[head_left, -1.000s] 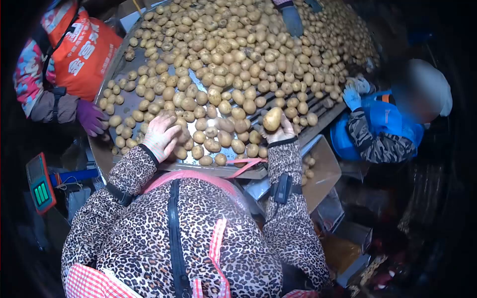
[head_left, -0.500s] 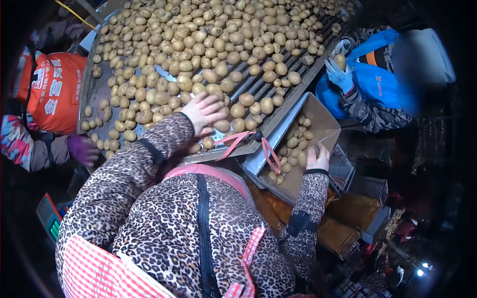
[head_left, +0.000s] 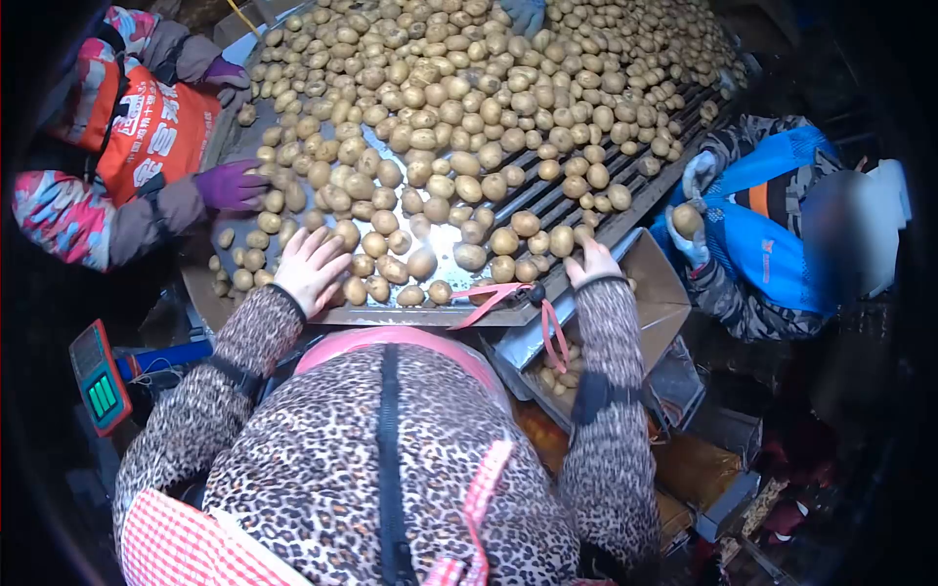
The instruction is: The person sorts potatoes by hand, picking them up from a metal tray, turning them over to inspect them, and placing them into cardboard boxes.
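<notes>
Many potatoes lie over the large sorting table, part metal sheet and part dark slats. My left hand rests at the near edge, palm down, fingers spread against a few potatoes. At the right-hand corner, my right hand has its fingers apart and touches potatoes on the slats. Below my right forearm stands a cardboard box with potatoes inside, partly hidden by my sleeve. A pink strap hangs from the table corner.
On the left, a person in an orange apron has a purple glove on the potatoes. At right, a person in blue holds a potato. Another glove reaches in at the top. A scale display stands lower left.
My right hand has moved up from the box to the table corner. My left hand has shifted left and nearer to me. The purple-gloved hand has come onto the potatoes.
</notes>
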Demonstrator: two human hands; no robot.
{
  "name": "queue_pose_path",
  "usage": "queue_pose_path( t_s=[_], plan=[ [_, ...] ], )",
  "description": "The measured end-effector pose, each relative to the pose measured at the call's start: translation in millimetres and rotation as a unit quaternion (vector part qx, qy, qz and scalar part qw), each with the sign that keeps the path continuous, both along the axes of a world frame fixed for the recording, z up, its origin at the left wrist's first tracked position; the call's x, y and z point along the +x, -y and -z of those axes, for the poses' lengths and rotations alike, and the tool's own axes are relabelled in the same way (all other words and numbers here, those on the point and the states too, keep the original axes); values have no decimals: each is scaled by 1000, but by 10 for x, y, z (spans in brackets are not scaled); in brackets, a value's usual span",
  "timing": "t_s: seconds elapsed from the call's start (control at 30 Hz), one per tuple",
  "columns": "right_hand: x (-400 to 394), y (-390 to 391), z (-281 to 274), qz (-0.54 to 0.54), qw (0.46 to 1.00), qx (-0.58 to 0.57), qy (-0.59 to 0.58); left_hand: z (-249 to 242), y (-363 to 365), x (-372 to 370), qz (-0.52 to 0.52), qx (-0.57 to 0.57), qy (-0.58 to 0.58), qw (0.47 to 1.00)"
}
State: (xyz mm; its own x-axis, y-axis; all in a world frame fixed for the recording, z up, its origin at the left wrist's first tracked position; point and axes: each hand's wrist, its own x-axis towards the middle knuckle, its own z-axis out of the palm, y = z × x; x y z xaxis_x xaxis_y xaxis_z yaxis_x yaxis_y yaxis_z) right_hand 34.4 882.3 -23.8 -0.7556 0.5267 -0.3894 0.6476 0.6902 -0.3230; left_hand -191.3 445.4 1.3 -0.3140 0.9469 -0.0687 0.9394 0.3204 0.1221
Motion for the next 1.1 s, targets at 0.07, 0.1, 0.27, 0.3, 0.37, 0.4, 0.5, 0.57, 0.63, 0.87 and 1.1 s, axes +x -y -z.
queue_pose_path(
  t_s=[0.07,0.1,0.27,0.3,0.37,0.4,0.5,0.57,0.63,0.87,1.1],
  plan=[
    [-336,-124,66,-36,982,54,178,-76,20,172,-32,28,31,999],
    [-517,-46,-13,-55,964,97,241,-75,67,235,-51,38,43,997],
    [-814,190,300,-142,942,178,248,-10,332,326,-70,108,102,986],
    [-820,219,381,-136,945,178,239,3,394,356,-73,104,97,987],
    [-785,253,482,-150,938,208,233,23,486,453,-75,109,114,985],
    [-740,218,485,-158,938,203,232,65,549,491,-71,93,114,987],
    [-895,188,275,-114,959,84,246,189,663,545,-67,96,121,986],
    [-1077,235,371,-82,982,-41,164,143,576,522,-45,94,136,985],
    [-1406,679,265,-103,976,-44,185,206,442,468,-10,90,176,980],
    [-1121,731,371,-198,949,-228,86,474,-78,474,139,93,74,983],
    [-1296,1577,209,-132,951,-105,260,778,-171,82,67,76,115,988]
  ],
)
